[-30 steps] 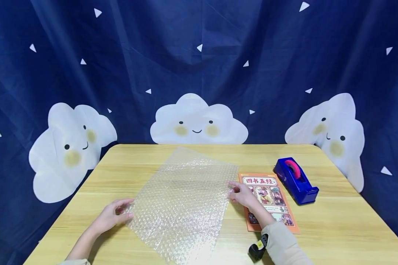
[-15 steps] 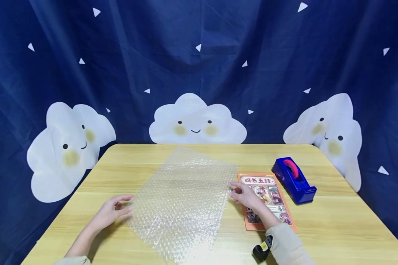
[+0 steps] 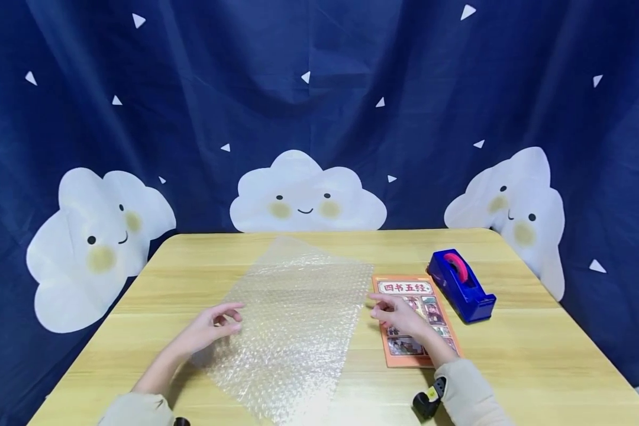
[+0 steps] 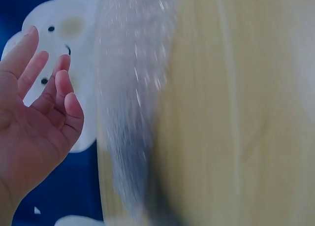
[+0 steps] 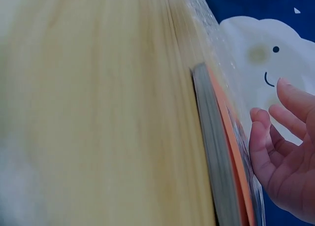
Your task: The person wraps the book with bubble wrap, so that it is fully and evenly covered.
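A sheet of clear bubble wrap [image 3: 293, 319] lies flat and slantwise on the table. My left hand [image 3: 210, 328] hovers over its left edge, fingers loosely bent and nothing between them; the left wrist view shows this hand [image 4: 42, 108] apart from the wrap. My right hand [image 3: 402, 318] hangs above an orange-bordered book [image 3: 423, 349], its fingertips close to the wrap's right edge. Nothing is held in the right hand [image 5: 290, 152], whose fingers are relaxed in the right wrist view. The hand and forearm cover part of the book's front.
A blue tape dispenser [image 3: 460, 290] with a pinkish-red ring stands to the right of the book. The wooden table [image 3: 532, 343] has its far edge near a dark blue curtain [image 3: 351, 118] printed with white clouds. A black wrist camera [image 3: 428, 402] sits by the right sleeve.
My left hand has moved right, from beside the wrap's left edge to over it, leaving that edge. The right hand stays near the wrap's right edge. The head view has shifted slightly.
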`<state>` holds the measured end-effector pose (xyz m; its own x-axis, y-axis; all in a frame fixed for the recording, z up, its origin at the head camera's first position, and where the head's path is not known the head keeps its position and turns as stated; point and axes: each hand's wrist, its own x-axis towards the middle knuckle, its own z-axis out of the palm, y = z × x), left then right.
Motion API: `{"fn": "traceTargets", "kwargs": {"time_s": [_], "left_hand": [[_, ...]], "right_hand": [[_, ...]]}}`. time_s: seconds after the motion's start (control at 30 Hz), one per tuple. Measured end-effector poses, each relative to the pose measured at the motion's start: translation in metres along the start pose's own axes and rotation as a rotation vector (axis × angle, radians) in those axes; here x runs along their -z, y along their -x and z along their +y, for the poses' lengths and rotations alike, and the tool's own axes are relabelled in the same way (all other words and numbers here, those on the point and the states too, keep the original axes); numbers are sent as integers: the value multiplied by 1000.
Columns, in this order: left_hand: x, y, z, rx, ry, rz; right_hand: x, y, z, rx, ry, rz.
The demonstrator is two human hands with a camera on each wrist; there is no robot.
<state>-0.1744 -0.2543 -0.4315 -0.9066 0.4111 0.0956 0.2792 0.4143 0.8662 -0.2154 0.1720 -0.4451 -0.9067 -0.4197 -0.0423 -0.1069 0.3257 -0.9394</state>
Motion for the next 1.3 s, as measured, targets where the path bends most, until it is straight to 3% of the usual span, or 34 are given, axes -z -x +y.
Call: {"fn": "traceTargets", "kwargs": {"time_s": [0.2,0.27,0.63,1.0,1.3], "left_hand": [[-20,-30,13,-34,7,-65],[-28,-41,16,-64,16,-93],[-79,-89,38,-105,39,-251],[-111,-106,54,-165,23,-332],[-131,-114,63,-143,41,-427]], "right_hand": [[8,5,4,10,21,29],[10,6,6,1,14,30],[16,11,14,7,21,29],[21,20,9,-18,51,61],[29,26,14,-38,53,75]]}}
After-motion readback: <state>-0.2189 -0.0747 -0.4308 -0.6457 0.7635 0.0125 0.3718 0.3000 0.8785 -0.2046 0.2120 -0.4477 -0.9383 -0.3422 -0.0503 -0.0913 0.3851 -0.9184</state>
